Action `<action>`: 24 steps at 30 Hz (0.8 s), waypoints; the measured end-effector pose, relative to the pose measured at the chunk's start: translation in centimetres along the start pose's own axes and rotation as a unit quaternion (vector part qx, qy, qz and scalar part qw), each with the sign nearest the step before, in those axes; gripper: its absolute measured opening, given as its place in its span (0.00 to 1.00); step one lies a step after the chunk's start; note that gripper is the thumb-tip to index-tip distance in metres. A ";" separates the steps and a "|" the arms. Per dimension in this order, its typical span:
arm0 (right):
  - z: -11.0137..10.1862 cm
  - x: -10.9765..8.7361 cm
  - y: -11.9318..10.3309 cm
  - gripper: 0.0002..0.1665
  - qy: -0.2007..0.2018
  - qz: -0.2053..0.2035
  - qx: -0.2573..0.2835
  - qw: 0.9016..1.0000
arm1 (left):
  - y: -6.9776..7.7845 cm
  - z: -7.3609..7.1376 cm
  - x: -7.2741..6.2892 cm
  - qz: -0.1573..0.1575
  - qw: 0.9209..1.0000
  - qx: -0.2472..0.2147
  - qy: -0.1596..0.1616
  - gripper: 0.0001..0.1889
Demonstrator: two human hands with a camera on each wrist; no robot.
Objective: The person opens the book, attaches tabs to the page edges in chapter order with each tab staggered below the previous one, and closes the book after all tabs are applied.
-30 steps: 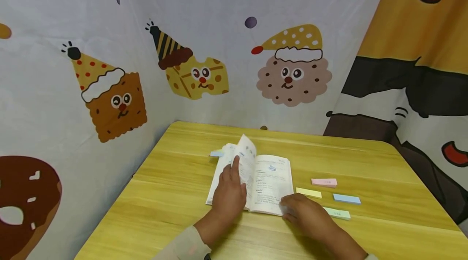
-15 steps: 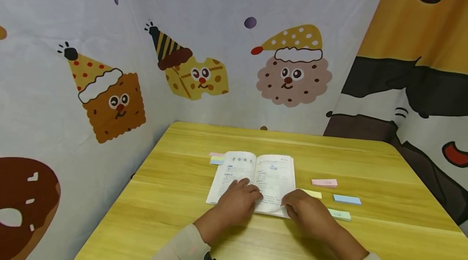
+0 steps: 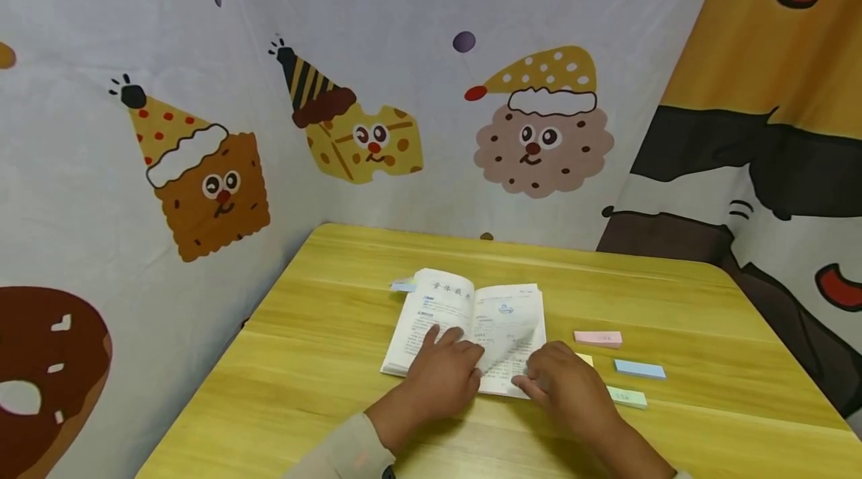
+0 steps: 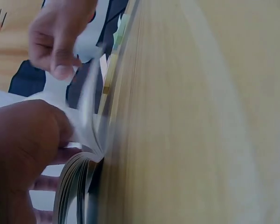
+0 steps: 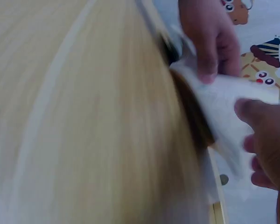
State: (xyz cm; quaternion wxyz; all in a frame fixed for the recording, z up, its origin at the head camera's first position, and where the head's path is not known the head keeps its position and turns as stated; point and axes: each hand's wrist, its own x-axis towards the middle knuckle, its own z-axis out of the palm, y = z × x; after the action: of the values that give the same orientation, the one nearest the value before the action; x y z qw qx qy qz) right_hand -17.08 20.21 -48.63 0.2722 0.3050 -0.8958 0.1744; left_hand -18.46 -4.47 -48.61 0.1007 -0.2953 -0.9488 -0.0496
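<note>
An open book (image 3: 431, 322) with printed white pages lies on the wooden table (image 3: 303, 404). My left hand (image 3: 444, 373) rests across its left page near the spine, fingers spread over the paper; in the left wrist view the left hand (image 4: 28, 149) lies above the curved page stack (image 4: 73, 186). At the lower right corner, my right hand (image 3: 572, 382) has thumb and bent fingers at a page (image 3: 515, 344) whose corner curls upward. That page is blurred in the right wrist view, close to the thumb of the right hand (image 5: 270, 140).
Right of the book lie a pink sticky-note pad (image 3: 598, 339), a blue pad (image 3: 640, 369), a green pad (image 3: 628, 397) and a yellow pad (image 3: 585, 360) partly behind the right hand. Coloured tabs (image 3: 404, 285) stick out at the book's left edge. A cartoon-printed curtain (image 3: 431, 217) hangs behind the table.
The page raised by my left hand one second ago has gone down on the left, and that hand now rests on it. At my right hand, the right page's corner has lifted.
</note>
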 end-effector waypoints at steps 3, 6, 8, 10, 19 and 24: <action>0.1 -0.4 0.1 0.17 -0.081 0.005 0.005 0.997 | -0.1 0.0 0.0 -0.041 0.998 -0.035 0.021 0.28; 0.2 -0.7 0.3 0.20 -0.140 0.006 0.010 0.990 | -0.3 0.0 -0.3 -0.075 0.991 -0.083 0.074 0.38; 0.1 -0.8 0.4 0.20 -0.161 0.003 0.012 0.987 | -0.3 -0.1 -0.4 -0.094 0.983 -0.099 0.123 0.43; 0.0 -0.8 0.5 0.18 -0.172 -0.005 0.010 0.985 | -0.4 -0.1 -0.4 -0.117 0.976 -0.077 0.168 0.46; -0.6 -0.4 0.7 0.11 -0.198 -0.021 0.016 0.980 | -0.3 -0.6 -0.3 -0.087 0.991 0.071 0.079 0.27; -0.7 -0.4 0.8 0.08 -0.189 -0.020 0.012 0.982 | -0.2 -0.5 -0.5 0.009 0.997 0.072 0.016 0.14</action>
State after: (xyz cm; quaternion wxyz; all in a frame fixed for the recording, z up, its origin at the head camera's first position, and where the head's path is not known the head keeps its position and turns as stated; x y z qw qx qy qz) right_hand -17.07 21.34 -48.41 0.0982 0.3534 -0.9227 0.1190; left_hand -18.11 -4.97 -48.18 0.1376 -0.2947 -0.9455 0.0152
